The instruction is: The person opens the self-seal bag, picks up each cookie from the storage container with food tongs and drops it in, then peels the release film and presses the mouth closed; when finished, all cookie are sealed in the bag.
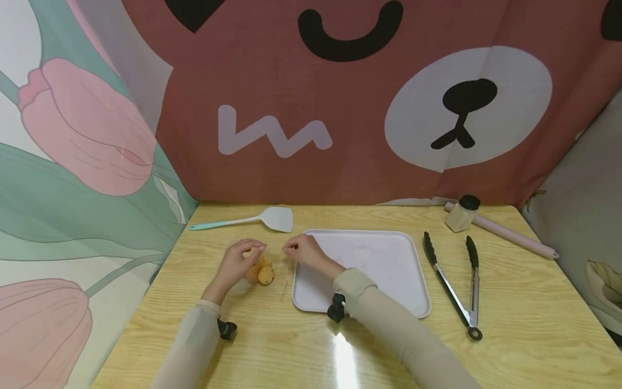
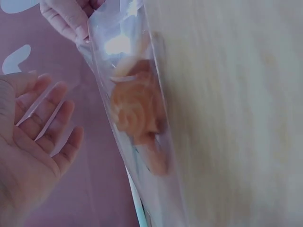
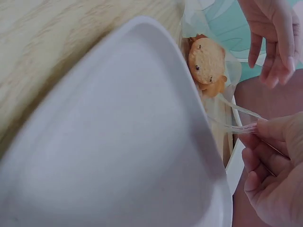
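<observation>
A clear plastic bag (image 2: 102, 61) with several cookies in it stands by the tray's left side. Its cookies include a swirled cookie (image 2: 135, 109) and a round cookie with dark specks (image 3: 207, 60). My right hand (image 1: 306, 251) pinches the bag's edge between thumb and fingers, plainest in the right wrist view. Beside the bag, my left hand (image 1: 238, 265) hovers apart from it; in the left wrist view its fingers are loosely spread and hold nothing. In the head view the bag's film is barely visible around the cookies.
Right of the bag lies a white tray (image 1: 369, 265), partly under my right forearm. A spatula (image 1: 277, 219) lies behind my hands. At the right are tongs (image 1: 452, 292), a black-lidded jar (image 1: 460, 216) and a pink rod (image 1: 515, 235). A printed cloth (image 1: 272, 178) hangs behind the table.
</observation>
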`<state>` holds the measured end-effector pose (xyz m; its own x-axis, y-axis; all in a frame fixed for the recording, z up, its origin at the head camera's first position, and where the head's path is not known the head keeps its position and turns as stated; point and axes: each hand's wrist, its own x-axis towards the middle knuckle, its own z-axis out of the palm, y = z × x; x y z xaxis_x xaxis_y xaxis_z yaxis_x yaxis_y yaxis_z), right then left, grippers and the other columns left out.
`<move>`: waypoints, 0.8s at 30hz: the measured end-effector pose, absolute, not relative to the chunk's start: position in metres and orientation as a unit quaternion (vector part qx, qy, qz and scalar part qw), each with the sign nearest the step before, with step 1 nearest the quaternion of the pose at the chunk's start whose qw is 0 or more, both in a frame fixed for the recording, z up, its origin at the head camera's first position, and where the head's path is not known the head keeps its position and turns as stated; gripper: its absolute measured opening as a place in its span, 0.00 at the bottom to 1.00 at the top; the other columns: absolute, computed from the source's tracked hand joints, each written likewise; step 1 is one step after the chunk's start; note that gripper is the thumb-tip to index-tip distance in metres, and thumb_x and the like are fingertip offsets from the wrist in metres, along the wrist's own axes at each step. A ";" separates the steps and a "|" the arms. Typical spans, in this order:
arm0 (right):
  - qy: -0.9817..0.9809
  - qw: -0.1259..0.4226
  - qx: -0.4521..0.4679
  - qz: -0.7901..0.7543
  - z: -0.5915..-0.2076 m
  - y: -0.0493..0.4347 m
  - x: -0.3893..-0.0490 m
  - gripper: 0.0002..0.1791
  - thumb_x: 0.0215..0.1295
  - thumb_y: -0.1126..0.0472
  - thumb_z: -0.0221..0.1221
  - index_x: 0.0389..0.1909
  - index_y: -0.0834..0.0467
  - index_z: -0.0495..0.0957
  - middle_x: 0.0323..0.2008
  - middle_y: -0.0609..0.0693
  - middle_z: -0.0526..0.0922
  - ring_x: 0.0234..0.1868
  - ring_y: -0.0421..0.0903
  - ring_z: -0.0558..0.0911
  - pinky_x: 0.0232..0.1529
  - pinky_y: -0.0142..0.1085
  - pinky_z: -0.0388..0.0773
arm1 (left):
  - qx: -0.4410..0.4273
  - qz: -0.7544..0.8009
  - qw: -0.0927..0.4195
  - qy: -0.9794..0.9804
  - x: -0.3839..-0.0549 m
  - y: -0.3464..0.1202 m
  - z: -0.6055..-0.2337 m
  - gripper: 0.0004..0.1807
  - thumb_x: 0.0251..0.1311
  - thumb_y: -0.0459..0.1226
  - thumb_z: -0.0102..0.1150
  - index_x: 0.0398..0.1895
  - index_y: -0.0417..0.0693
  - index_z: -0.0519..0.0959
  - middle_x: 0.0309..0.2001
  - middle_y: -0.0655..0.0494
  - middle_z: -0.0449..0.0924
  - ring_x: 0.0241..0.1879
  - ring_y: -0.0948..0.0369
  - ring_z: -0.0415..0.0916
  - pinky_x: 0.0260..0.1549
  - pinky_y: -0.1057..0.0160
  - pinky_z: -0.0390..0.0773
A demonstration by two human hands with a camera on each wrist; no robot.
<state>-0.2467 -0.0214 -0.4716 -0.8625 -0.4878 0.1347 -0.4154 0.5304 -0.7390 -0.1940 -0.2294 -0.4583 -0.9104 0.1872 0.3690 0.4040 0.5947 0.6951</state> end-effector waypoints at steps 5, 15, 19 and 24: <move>0.874 0.046 -0.247 -0.416 -0.471 -0.022 -0.250 0.08 0.65 0.60 0.59 0.36 0.59 0.86 0.32 0.49 0.86 0.30 0.39 0.79 0.32 0.29 0.75 | -0.193 -0.403 0.108 -0.888 -0.210 -0.219 -0.459 0.13 0.65 0.35 0.56 0.50 0.39 0.80 0.48 0.44 0.80 0.52 0.46 0.72 0.51 0.43 0.72; 0.865 0.066 -0.213 -0.450 -0.475 -0.024 -0.254 0.09 0.68 0.63 0.56 0.37 0.61 0.85 0.34 0.51 0.85 0.30 0.38 0.76 0.28 0.26 0.72 | -0.201 -0.391 0.007 -0.898 -0.235 -0.204 -0.467 0.21 0.65 0.32 0.51 0.60 0.33 0.70 0.52 0.39 0.75 0.58 0.43 0.65 0.57 0.42 0.66; 0.855 0.068 -0.199 -0.475 -0.474 -0.024 -0.255 0.09 0.67 0.63 0.56 0.36 0.61 0.85 0.32 0.52 0.85 0.28 0.38 0.75 0.26 0.26 0.70 | -0.202 -0.385 0.003 -0.901 -0.238 -0.200 -0.467 0.19 0.65 0.32 0.51 0.58 0.34 0.72 0.44 0.40 0.79 0.49 0.44 0.73 0.49 0.45 0.72; 0.842 0.068 -0.187 -0.502 -0.476 -0.025 -0.256 0.08 0.66 0.64 0.58 0.36 0.62 0.85 0.32 0.52 0.85 0.30 0.37 0.77 0.28 0.26 0.73 | -0.200 -0.375 0.028 -0.905 -0.239 -0.200 -0.470 0.13 0.63 0.31 0.55 0.48 0.34 0.78 0.39 0.42 0.81 0.46 0.45 0.74 0.48 0.46 0.73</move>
